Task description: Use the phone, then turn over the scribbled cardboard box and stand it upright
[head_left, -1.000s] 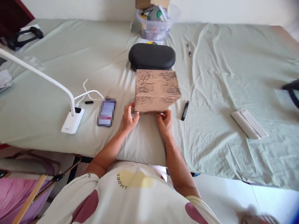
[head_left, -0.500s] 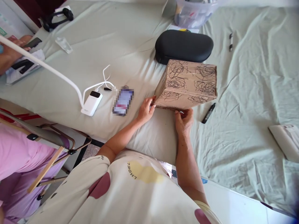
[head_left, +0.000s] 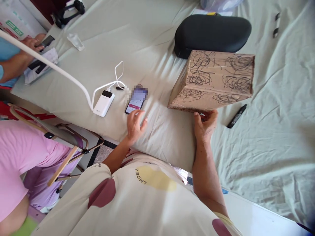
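A brown cardboard box (head_left: 220,72) with black scribbled circles stands on the cloth, right of centre. My right hand (head_left: 206,126) is at its near bottom edge, thumb and curled fingers against the cardboard; some fingertips are hidden. Away from the box, my left hand (head_left: 136,126) hovers just below a phone (head_left: 135,104) with a lit, partly blurred screen. Its fingers are apart and hold nothing. To the right of the box lies a black marker (head_left: 236,116).
Behind the box sits a black hard case (head_left: 211,34). A white power bank (head_left: 103,103) with a cable lies left of the phone, under a white curved tube (head_left: 61,72). A pen (head_left: 276,25) is at far right. Other people sit at left, one person's hand (head_left: 31,44) near a dark device.
My left hand has let go of the box's edge and moved left to the phone, fingers opening. My right hand stays at the box. The view has shifted slightly.
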A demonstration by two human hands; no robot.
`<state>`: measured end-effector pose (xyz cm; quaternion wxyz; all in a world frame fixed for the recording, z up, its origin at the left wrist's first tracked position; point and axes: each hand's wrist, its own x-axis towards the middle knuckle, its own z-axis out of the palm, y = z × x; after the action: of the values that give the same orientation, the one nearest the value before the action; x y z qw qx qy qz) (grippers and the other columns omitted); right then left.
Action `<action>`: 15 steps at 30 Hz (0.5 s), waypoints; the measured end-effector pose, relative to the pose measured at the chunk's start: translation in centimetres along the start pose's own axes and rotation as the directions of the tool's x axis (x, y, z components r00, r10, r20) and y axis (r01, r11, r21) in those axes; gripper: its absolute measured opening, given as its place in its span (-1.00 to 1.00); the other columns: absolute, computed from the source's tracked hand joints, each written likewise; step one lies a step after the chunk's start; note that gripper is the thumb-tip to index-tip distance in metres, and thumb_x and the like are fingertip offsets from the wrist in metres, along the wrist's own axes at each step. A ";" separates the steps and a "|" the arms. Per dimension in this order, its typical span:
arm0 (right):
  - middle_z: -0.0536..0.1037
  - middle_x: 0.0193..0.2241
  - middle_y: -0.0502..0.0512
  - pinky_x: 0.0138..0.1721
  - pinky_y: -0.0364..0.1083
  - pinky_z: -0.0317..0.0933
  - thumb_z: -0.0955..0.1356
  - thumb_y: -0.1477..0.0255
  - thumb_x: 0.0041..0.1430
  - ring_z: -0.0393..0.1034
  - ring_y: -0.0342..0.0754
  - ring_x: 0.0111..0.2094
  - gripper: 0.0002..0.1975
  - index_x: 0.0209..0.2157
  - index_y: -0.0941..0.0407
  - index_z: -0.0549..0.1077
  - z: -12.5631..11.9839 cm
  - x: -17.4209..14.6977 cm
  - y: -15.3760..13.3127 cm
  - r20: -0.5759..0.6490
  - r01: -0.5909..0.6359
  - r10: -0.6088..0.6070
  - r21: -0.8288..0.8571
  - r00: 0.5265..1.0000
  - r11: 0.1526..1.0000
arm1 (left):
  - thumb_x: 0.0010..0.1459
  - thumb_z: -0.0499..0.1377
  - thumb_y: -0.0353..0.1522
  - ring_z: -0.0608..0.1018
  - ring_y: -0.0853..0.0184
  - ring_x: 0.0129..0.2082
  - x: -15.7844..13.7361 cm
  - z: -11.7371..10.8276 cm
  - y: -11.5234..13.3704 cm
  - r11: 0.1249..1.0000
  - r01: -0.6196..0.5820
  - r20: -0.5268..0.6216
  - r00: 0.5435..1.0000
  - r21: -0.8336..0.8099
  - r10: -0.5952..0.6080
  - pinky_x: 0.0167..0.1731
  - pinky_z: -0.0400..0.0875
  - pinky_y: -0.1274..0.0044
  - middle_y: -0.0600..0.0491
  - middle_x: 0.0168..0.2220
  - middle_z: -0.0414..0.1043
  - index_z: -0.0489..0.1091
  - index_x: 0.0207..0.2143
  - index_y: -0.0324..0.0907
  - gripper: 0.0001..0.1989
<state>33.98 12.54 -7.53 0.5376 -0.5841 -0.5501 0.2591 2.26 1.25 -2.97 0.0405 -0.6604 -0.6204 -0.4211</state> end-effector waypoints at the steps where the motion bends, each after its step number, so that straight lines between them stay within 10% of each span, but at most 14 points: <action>1: 0.55 -0.03 0.24 0.02 0.18 0.51 0.46 -0.07 0.17 0.53 0.14 -0.05 -0.30 0.16 0.11 0.41 0.0 0.0 0.1 0.004 0.012 -0.012 -0.004 1.000 1.000 | 0.53 0.12 -0.04 0.55 0.00 0.21 0.2 -0.8 -0.9 0.996 0.040 -0.026 0.999 0.086 -0.038 0.30 0.46 0.17 -0.28 0.16 0.49 0.49 0.20 -0.21 -0.52; 6: 0.54 -0.07 0.24 -0.06 0.16 0.52 0.47 -0.08 0.20 0.54 0.13 -0.11 -0.28 0.20 0.11 0.41 0.1 -0.1 0.2 -0.018 0.045 -0.045 -0.018 0.999 0.999 | 0.39 0.12 0.26 0.30 -0.25 0.46 1.1 -1.7 -4.6 0.960 0.130 0.076 0.985 0.249 -0.153 0.40 0.30 -0.03 -0.46 0.41 0.23 0.37 0.37 -0.28 -0.12; 15: 0.53 -0.04 0.22 -0.06 0.12 0.52 0.42 0.00 0.24 0.54 0.11 -0.09 -0.34 0.21 0.12 0.40 -0.1 -0.3 0.4 -0.012 0.056 -0.057 -0.048 0.998 0.997 | 0.41 0.22 -0.04 0.28 -0.18 0.50 0.6 -1.4 -4.9 0.935 0.170 0.220 0.944 0.313 -0.245 0.44 0.30 0.06 -0.40 0.48 0.15 0.39 0.35 -0.24 -0.36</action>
<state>34.08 12.32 -7.95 0.5343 -0.5827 -0.5688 0.2267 -2.70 2.06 -4.03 0.0113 -0.6262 -0.7420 -0.2390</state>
